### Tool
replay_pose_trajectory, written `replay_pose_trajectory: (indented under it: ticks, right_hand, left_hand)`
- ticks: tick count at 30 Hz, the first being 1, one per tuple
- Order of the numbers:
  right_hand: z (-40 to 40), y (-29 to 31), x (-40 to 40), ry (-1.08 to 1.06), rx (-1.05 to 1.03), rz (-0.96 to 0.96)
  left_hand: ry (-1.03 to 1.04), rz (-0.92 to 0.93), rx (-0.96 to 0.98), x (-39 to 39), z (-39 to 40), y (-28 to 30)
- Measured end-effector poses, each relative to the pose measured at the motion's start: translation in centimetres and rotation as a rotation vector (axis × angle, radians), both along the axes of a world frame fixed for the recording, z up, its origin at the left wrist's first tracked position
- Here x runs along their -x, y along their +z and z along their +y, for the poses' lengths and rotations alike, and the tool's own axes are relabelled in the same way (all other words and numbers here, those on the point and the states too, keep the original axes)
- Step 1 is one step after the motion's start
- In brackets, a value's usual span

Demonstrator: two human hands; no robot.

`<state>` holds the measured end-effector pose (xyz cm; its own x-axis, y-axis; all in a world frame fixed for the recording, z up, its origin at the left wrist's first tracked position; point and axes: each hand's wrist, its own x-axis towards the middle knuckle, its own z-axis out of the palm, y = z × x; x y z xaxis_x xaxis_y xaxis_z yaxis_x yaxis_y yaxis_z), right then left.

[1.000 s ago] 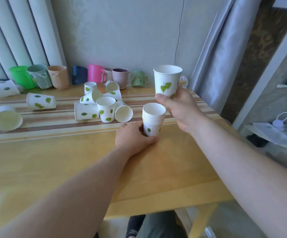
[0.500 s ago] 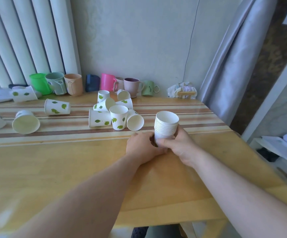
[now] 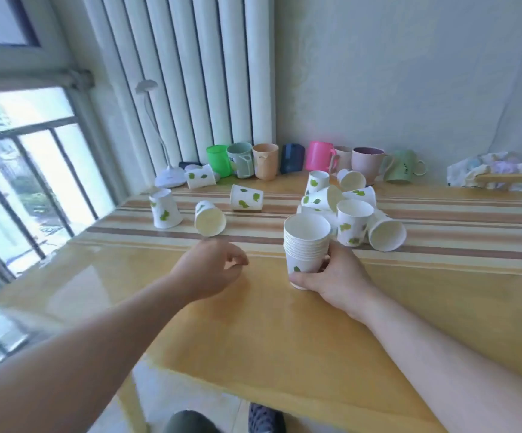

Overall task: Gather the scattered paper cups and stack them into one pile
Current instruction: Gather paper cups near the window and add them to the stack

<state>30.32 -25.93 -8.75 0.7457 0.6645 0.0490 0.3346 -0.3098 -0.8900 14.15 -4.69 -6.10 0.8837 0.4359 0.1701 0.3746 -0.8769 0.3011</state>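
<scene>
Yellow desk (image 3: pixel 253 332) by a window, loose paper cups (image 3: pixel 355 221) scattered from 11 to 1 o'clock. Right hand (image 3: pixel 336 281) grip wrapped around the stack (image 3: pixel 306 245) dead center, upright. Left hand (image 3: pixel 211 270) at 9 o'clock, fingers loosely curled, holding nothing.

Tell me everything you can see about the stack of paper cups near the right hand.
The stack of paper cups stands upright on the wooden table, mouths up. The cups are white paper with green leaf prints; many nested rims show as bands near the top. The right hand wraps its base, fingers against the side. The left hand is apart from it.
</scene>
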Motion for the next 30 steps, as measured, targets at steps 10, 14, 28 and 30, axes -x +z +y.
replay_pose_trajectory:
  ticks: [10,14,28,30]
  right_hand:
    - [5.1,-0.5,1.3,0.073,0.02,-0.074]
    - [5.0,-0.6,1.2,-0.004,0.031,-0.134]
    - [5.3,-1.1,-0.8,-0.045,-0.042,-0.118]
    - [5.2,-1.3,-0.9,-0.056,-0.053,-0.114]
  left_hand:
    - [0.124,0.03,-0.398,0.6,10.8,0.6]
    - [0.005,0.22,-0.582,-3.4,11.5,0.8]
    - [0.116,-0.711,0.445,-5.6,1.5,8.2]
    - [0.039,-0.786,0.553,-5.5,-0.1,10.3]
